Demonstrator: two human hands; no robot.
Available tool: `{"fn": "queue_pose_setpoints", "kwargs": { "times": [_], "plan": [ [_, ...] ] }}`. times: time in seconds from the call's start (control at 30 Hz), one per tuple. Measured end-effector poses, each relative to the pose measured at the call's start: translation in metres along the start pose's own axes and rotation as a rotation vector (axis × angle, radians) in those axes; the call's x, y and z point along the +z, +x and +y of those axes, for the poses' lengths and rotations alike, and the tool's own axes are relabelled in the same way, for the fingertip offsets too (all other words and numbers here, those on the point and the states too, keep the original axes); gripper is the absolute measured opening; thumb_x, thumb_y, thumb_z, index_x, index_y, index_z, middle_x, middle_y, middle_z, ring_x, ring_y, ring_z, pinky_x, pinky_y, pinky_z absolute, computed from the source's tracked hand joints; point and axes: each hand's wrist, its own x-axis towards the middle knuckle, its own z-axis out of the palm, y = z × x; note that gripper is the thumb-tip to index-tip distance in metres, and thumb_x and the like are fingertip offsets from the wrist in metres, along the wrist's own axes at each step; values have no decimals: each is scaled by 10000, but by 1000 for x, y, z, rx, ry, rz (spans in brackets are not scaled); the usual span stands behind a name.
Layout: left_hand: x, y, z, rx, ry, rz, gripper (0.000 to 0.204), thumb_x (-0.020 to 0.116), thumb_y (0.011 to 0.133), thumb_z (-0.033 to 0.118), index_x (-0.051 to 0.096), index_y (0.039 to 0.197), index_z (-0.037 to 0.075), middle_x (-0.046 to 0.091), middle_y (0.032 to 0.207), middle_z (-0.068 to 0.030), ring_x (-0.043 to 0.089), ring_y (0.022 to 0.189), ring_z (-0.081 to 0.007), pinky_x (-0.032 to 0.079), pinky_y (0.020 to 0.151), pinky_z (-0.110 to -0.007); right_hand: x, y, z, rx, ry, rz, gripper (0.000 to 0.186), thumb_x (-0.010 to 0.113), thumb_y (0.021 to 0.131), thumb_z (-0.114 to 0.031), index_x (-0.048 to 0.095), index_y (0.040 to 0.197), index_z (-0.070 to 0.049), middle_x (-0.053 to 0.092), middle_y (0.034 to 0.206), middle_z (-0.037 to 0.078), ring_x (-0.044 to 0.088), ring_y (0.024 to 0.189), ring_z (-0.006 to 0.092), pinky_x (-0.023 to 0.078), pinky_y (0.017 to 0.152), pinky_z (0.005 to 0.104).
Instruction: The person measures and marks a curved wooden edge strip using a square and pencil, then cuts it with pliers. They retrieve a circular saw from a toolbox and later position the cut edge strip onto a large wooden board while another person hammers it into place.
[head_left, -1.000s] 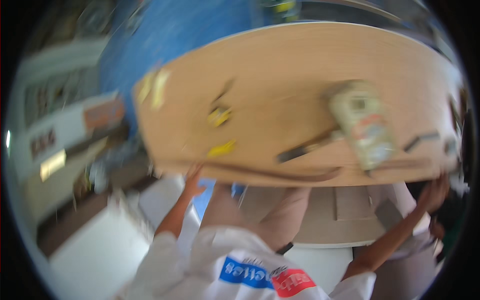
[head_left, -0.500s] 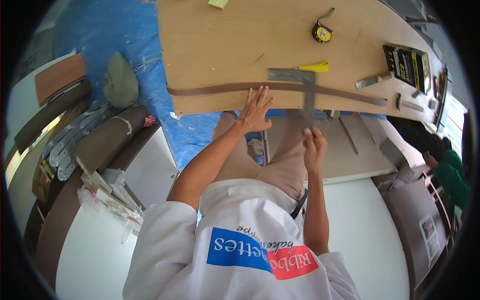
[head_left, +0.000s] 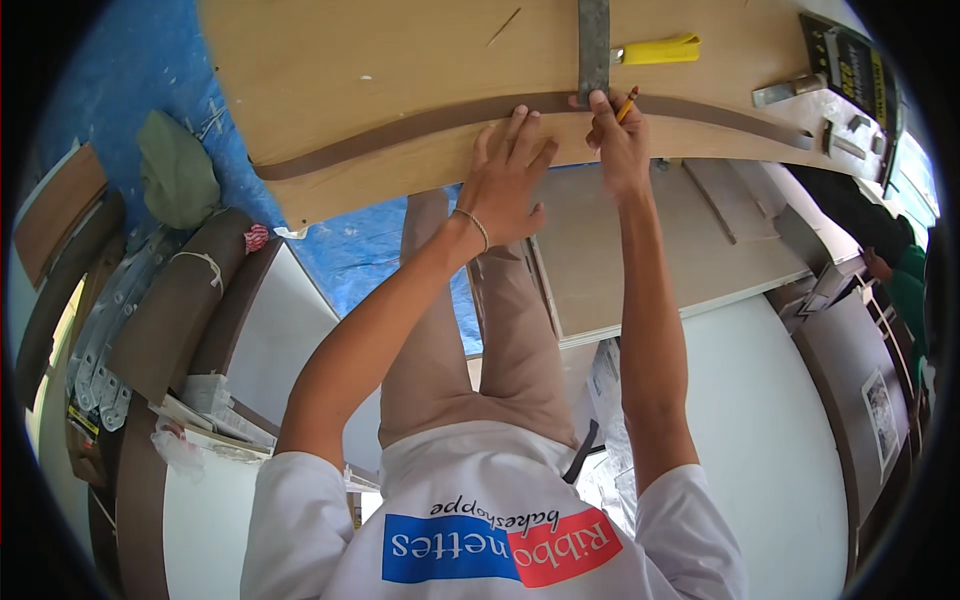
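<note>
A long light wooden board [head_left: 330, 60] carries a curved brown strip [head_left: 400, 128] along its near edge. My left hand [head_left: 500, 185] rests with fingers spread at that edge, fingertips by the strip. My right hand [head_left: 618, 145] grips a dark metal square [head_left: 593, 45] lying across the strip, with a pencil [head_left: 628, 103] also between the fingers. A yellow utility knife [head_left: 662, 50] lies just right of the square. Farther right are a metal-bladed tool [head_left: 785, 90] and a black box [head_left: 845, 65].
Blue sheeting [head_left: 100, 90] covers the floor at left, beside a green cloth [head_left: 175, 175], a brown roll [head_left: 175, 310] and stacked panels [head_left: 55, 210]. Loose boards [head_left: 640, 260] lie below the worktop. A co-worker in a green sleeve [head_left: 905, 300] is at the far right.
My left hand has moved from the board's left part toward the middle. My right hand has come from the right, then up onto the strip with the square.
</note>
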Motion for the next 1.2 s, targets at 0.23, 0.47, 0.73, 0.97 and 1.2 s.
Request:
{"fn": "queue_pose_setpoints", "kwargs": {
  "times": [0.23, 0.47, 0.73, 0.97, 1.2],
  "plan": [
    [-7, 0, -14, 60, -117, 6, 695, 728, 774, 248, 515, 1425, 129, 306, 1576, -193, 222, 1494, -375, 214, 1173, -549, -7, 8, 13, 29, 76, -4, 286, 608, 1009, -270, 732, 1056, -16, 408, 586, -96, 334, 502, 16, 295, 480, 206],
    [-45, -54, -31, -156, 37, 241, 674, 732, 800, 280, 528, 1429, 150, 403, 1526, -164, 297, 1464, -344, 262, 1122, -516, -5, 14, 21, 24, 65, 57, 294, 624, 1000, -287, 735, 1008, -15, 374, 567, -95, 314, 502, 25, 263, 481, 223],
    [-57, -93, -78, -258, 164, 154, 790, 561, 940, 549, 322, 1555, 115, 379, 1560, -169, 330, 1453, -313, 229, 1083, -478, 48, -41, 5, -33, -130, 71, 292, 660, 979, -304, 726, 878, -38, 418, 619, -107, 296, 547, 15, 224, 493, 224],
    [-72, -87, -90, -211, -44, 214, 746, 402, 980, 640, 372, 1536, 143, 461, 1484, -200, 404, 1386, -351, 288, 1044, -479, 143, -108, 50, 127, -38, -49, 271, 681, 964, -237, 677, 853, 9, 590, 702, -33, 471, 648, 50, 387, 580, 248],
    [-51, -87, -91, -235, 236, 190, 620, 435, 1000, 570, 440, 1508, 212, 436, 1458, -166, 383, 1377, -329, 289, 1030, -487, 153, -110, 45, -37, -592, -76, 186, 664, 901, -143, 716, 974, 19, 680, 763, 213, 663, 671, 324, 508, 649, 366]
  ]
}}
